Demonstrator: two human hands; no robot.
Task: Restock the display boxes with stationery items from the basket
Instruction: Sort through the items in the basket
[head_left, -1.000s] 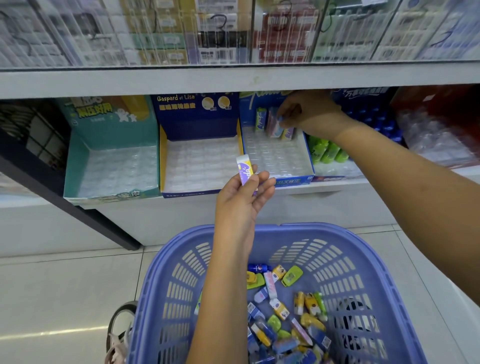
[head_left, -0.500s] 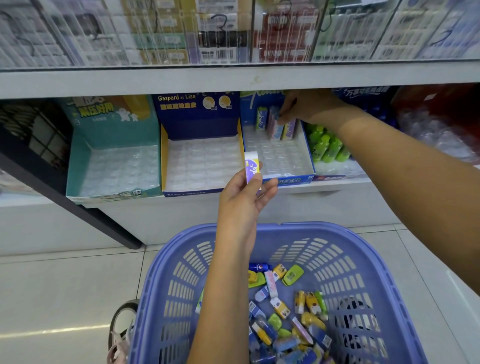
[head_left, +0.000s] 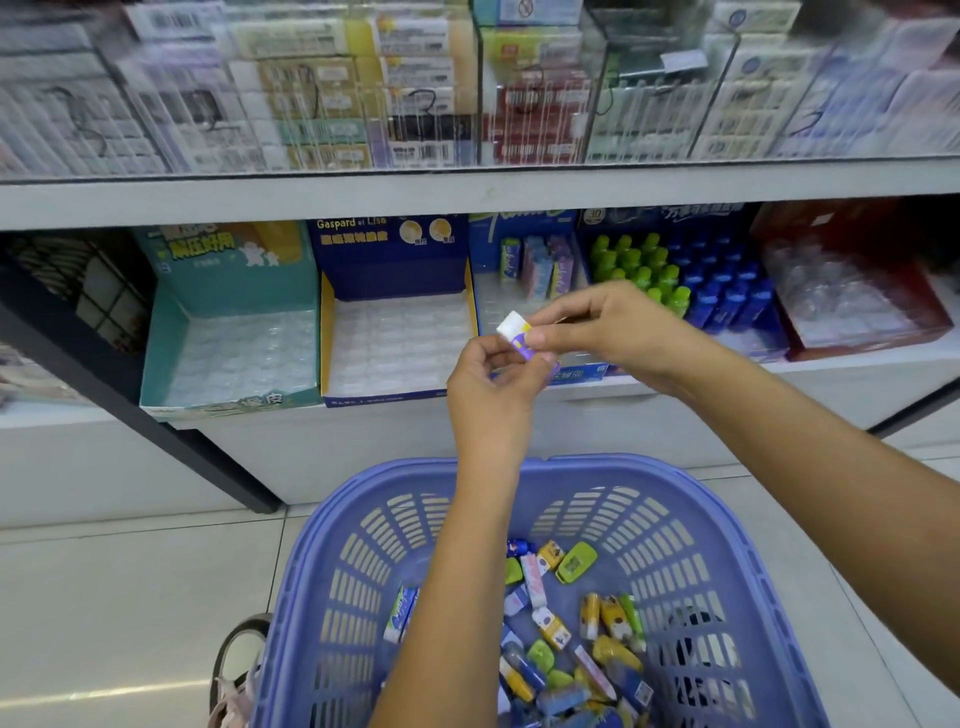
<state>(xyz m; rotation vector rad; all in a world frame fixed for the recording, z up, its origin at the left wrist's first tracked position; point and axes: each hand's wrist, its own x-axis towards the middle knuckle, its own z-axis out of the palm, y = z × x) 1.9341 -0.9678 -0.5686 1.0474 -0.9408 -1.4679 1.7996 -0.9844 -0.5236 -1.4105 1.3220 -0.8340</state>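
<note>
1. Both hands share the eraser (head_left: 515, 334) above the basket (head_left: 691, 525): left hand (head_left: 496, 387) pinches its lower end, right hand (head_left: 613, 332) its middle.
2. Its long axis slants, white end up-left.
3. Fingers hide the purple end; the display box (head_left: 576, 371) behind is partly blocked.
</note>
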